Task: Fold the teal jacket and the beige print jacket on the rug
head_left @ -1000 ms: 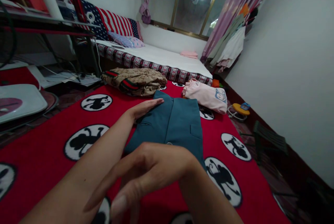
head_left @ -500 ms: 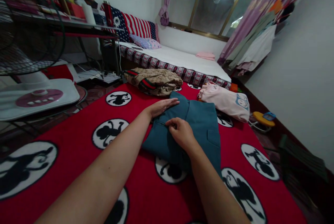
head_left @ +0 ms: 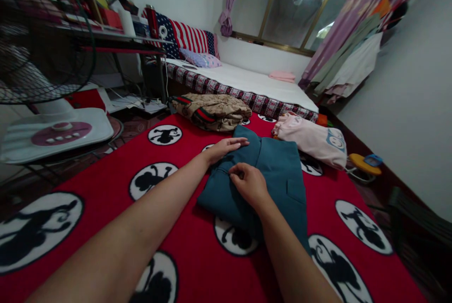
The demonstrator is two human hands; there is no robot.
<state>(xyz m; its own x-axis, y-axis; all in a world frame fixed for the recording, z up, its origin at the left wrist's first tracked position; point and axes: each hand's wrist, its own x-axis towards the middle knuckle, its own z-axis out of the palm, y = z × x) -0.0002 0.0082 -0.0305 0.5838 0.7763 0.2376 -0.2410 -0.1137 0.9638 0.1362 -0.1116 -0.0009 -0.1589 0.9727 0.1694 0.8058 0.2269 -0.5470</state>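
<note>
A teal garment point(head_left: 278, 166), folded in layers, lies on the red blanket point(head_left: 190, 241) with monkey prints. My left hand point(head_left: 226, 148) rests on the garment's upper left part, its fingers stretched out and holding nothing. Just below and to the right, my right hand point(head_left: 248, 181) is closed over the garment's left middle, thumb and fingers curled together; what lies between the fingertips is too small to make out. Behind the garment sits a bundled tan patterned cloth point(head_left: 219, 110) with green and red stripes. To its right lies a folded pale pink garment point(head_left: 312, 138).
A fan point(head_left: 60, 128) stands at the left, beside a cluttered desk point(head_left: 116, 34). At the back is a bed point(head_left: 240, 74) with pillows. A yellow stool point(head_left: 363, 164) and a dark green chair point(head_left: 420, 213) stand at the right.
The whole view has shifted slightly, so things appear a little further right. Both hands stay at nearly the same places on the teal garment.
</note>
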